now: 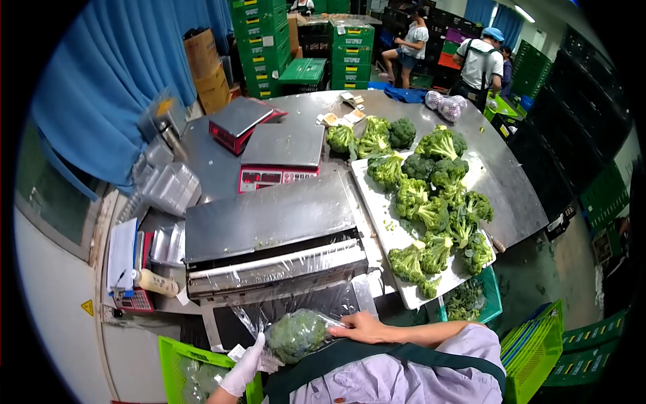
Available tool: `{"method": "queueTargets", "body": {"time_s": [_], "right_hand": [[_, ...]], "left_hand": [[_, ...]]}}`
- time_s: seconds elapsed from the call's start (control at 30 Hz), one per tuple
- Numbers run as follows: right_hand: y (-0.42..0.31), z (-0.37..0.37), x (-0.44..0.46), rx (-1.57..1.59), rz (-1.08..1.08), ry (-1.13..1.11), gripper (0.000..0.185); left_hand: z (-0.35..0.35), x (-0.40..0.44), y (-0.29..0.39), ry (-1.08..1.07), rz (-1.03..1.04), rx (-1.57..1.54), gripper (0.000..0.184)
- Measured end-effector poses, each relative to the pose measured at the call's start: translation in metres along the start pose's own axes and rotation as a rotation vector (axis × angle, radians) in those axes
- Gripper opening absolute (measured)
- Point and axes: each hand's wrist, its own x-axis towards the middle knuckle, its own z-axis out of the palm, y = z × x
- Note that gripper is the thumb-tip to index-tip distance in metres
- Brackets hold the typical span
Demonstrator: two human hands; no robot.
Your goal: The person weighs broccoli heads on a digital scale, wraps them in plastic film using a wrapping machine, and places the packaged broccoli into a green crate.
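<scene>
Seems partway through wrapping: holds one broccoli covered in clear film just in front of the wrapper, with plenty of bare heads left on the white board and on the bench past its far end, and perhaps some finished packs in the crate at lower left (too blurred to be sure). Clasps the broccoli on one side with the gloved left hand, fingers closed against it, and pinches the film at the opposite end with the right hand, fingers curled rather than spread; cannot tell how firmly.
</scene>
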Motion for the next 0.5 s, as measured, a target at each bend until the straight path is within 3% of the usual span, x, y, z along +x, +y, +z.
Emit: {"method": "queueTargets", "body": {"time_s": [0.03, 0.07, 0.17, 0.2, 0.23, 0.27, 0.3, 0.33, 0.47, 0.5], "right_hand": [[-0.005, 0.003, -0.01, 0.066, -0.002, 0.066, 0.06], [-0.004, 0.011, -0.011, 0.209, 0.009, 0.134, 0.054], [0.005, 0.03, 0.0, 0.577, 0.048, 0.309, 0.036], [-0.009, 0.023, 0.007, 0.73, 0.165, 0.427, 0.036], [0.003, 0.02, 0.017, 0.588, -0.008, 0.545, 0.039], [0.013, 0.02, 0.024, 0.566, 0.031, 0.592, 0.041], [0.017, 0.017, 0.027, 0.476, 0.076, 0.589, 0.042], [0.032, 0.016, 0.03, 0.321, 0.044, 0.587, 0.043], [0.034, 0.022, 0.041, -0.345, -0.167, 0.659, 0.036], [0.036, 0.025, 0.043, -0.35, -0.177, 0.652, 0.036]], "left_hand": [[0.0, -0.006, -0.007, 0.023, -0.005, -0.007, 0.076], [0.0, -0.001, -0.025, 0.014, 0.146, -0.096, 0.069], [0.02, -0.003, -0.025, 0.406, 0.307, -0.227, 0.06], [0.023, -0.015, -0.007, 0.561, 0.457, -0.076, 0.048], [0.004, -0.004, -0.017, 0.678, 0.556, 0.117, 0.033], [-0.01, 0.012, -0.026, 0.844, 0.791, 0.301, 0.024], [-0.022, 0.023, -0.031, 0.886, 0.896, 0.476, 0.021], [-0.035, 0.034, -0.039, 0.948, 0.808, 0.633, 0.018], [-0.026, 0.06, -0.019, 1.169, 0.953, 1.142, 0.014], [-0.013, 0.066, -0.009, 1.225, 0.989, 1.316, 0.013]]}}
